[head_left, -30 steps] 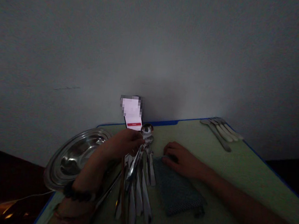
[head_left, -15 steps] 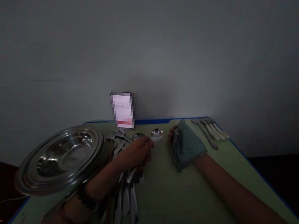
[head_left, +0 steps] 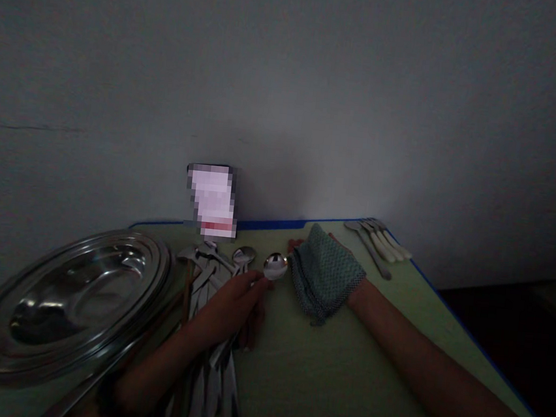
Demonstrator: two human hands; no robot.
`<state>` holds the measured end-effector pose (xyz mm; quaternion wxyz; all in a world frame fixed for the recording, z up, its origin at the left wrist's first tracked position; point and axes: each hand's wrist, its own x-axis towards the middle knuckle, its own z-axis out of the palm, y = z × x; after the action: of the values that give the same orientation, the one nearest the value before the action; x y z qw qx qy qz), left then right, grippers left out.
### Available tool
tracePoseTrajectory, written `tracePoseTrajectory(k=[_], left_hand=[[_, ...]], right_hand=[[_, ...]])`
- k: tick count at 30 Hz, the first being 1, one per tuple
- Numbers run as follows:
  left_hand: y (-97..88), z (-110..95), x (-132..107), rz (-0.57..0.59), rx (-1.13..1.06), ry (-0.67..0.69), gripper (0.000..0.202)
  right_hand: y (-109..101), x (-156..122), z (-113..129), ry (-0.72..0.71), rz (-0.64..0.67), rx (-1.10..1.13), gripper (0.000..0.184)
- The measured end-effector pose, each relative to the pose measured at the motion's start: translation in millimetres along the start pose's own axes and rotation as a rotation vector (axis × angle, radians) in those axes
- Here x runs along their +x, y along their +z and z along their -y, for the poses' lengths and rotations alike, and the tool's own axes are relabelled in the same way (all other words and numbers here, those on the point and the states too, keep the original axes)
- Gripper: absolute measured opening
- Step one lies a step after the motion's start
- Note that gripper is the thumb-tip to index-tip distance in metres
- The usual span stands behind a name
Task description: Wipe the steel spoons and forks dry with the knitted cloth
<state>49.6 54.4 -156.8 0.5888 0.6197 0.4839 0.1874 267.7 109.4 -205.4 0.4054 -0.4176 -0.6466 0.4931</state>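
My left hand pinches a shiny metal spoon by its handle, with the bowl pointing away from me. Draped over my right hand is a green checked cloth; a few fingertips show at its far left side, and the rest of the hand is covered. The cloth's left edge is right beside the spoon bowl; whether they touch I cannot tell. Beneath and beside my left hand lies a pile of metal cutlery, another spoon among it.
Stacked round metal dishes stand at the left of the green table. A phone with a lit, blurred screen leans on the wall behind. At the far right lie several pale-handled forks and a metal spoon.
The view has shifted, so things sit further left. The spoon in my left hand has come lower and nearer the cloth; the gap between them has narrowed.
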Motion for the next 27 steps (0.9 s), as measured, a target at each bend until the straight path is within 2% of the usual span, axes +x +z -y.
tracePoseTrajectory(k=[3, 7, 11, 14, 17, 18, 23, 27], left_hand=[[0.4, 2, -1, 0.018, -0.012, 0.007, 0.028], [-0.5, 7, -1, 0.049, -0.088, 0.052, 0.029], [-0.8, 9, -2, -0.03, -0.081, 0.125, 0.031], [-0.2, 7, -2, -0.002, -0.019, 0.076, 0.03], [0.5, 2, -1, 0.07, 0.041, -0.004, 0.029], [0.7, 1, 0, 0.08, 0.055, -0.019, 0.029], [0.5, 0, 1, 0.078, 0.088, -0.009, 0.029], [-0.3, 4, -2, 0.065, 0.096, 0.048, 0.024]], right_hand=[[3, 0, 4, 0.054, -0.04, 0.186, 0.047], [19, 0, 12, 0.136, -0.082, 0.364, 0.057], [35, -2, 23, 0.176, -0.053, 0.51, 0.06], [39, -6, 28, 0.197, -0.007, 0.575, 0.052], [41, -12, 29, 0.236, 0.033, 0.582, 0.027], [42, -14, 30, 0.244, 0.03, 0.576, 0.025], [53, -21, 36, 0.245, -0.083, 0.515, 0.037], [59, -21, 37, 0.101, -0.325, 0.216, 0.054]])
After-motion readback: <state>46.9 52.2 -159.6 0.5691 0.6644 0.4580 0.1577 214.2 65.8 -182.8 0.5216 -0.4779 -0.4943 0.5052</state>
